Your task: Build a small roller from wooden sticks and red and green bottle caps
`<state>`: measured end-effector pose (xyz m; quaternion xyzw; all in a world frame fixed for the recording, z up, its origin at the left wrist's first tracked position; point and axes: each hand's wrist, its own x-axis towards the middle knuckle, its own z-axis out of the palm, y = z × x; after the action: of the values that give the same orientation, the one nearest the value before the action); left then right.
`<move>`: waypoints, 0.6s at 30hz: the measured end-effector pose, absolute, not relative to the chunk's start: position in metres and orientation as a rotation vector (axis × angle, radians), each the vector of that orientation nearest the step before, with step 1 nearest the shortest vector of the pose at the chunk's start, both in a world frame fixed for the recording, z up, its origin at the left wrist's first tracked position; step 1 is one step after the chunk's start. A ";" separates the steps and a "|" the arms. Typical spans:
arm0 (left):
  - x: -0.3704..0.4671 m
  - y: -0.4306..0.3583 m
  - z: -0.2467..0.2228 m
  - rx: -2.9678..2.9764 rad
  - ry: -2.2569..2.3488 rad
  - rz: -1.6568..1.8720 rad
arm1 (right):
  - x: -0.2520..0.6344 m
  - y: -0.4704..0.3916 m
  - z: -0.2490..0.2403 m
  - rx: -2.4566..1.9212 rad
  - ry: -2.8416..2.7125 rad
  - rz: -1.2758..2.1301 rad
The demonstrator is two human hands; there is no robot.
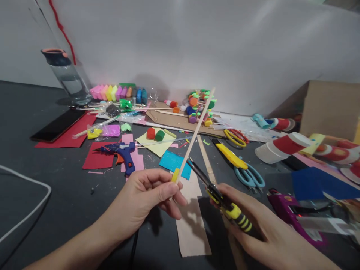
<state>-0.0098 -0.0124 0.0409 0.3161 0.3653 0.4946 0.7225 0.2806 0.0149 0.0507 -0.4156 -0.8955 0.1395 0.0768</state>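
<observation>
My left hand [157, 193] pinches a thin pale wooden stick [197, 131] between thumb and fingers. The stick slants up to the right, and a small yellow piece [175, 175] sits against its lower end at my fingertips. In my right hand [253, 228] is a pair of long-nose pliers [216, 193] with black and yellow handles. Their dark tips point up and left, close to the stick; whether they touch it I cannot tell. Below both hands lie a beige cardboard strip [194, 236] and a blue paper piece [171, 161].
A blue hot glue gun [123, 152] lies left of centre. To the right are a yellow utility knife [232, 155], blue-handled scissors [249, 176], a red-and-white cup [282, 148] and a purple device [292, 217]. A water bottle [67, 78] and phone [59, 125] stand or lie left.
</observation>
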 end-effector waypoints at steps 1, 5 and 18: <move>-0.010 -0.012 0.041 0.692 0.806 1.083 | 0.279 0.014 0.051 -1.247 -2.678 0.462; -0.009 -0.012 0.041 0.676 0.824 1.036 | 0.269 0.015 0.052 -1.226 -2.660 0.555; -0.009 -0.012 0.038 0.680 0.884 0.985 | 0.253 0.021 0.061 -1.312 -2.624 0.795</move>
<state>-0.0086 -0.0123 0.0383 0.3096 0.4023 0.4483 0.7357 0.2529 0.0214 0.0614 -0.4310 -0.8622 0.2612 0.0509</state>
